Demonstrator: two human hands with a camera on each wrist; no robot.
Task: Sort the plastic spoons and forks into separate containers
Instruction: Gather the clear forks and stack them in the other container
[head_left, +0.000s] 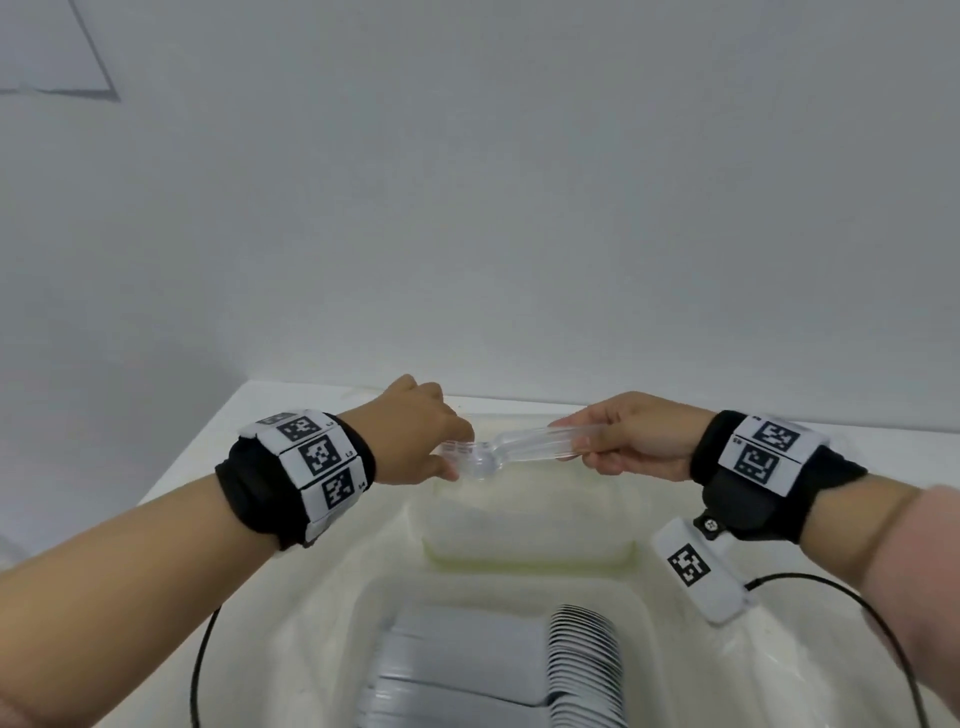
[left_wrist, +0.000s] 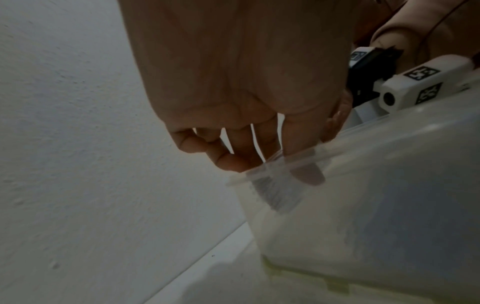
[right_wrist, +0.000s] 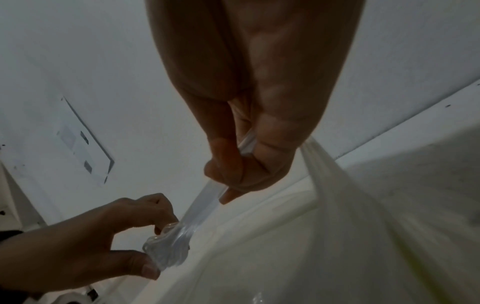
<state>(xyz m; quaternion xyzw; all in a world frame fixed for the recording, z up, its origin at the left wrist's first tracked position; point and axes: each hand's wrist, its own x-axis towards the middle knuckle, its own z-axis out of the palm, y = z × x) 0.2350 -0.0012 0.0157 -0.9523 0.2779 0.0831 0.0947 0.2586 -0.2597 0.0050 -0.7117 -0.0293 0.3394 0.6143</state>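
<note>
White table (head_left: 197, 447) carries two translucent containers (head_left: 524, 525), one behind another.

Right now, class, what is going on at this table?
A person holds a bundle of clear plastic cutlery between both hands above a translucent container. The right hand grips the handles; the left hand pinches the head end, seemingly about to pull a piece free. A nearer container already holds stacked cutlery.

Clear cutlery bundle (head_left: 511, 448): spoons or forks, count unreadable.
Near container (head_left: 641, 613): cut off by bottom frame edge, contents blurred.
</note>
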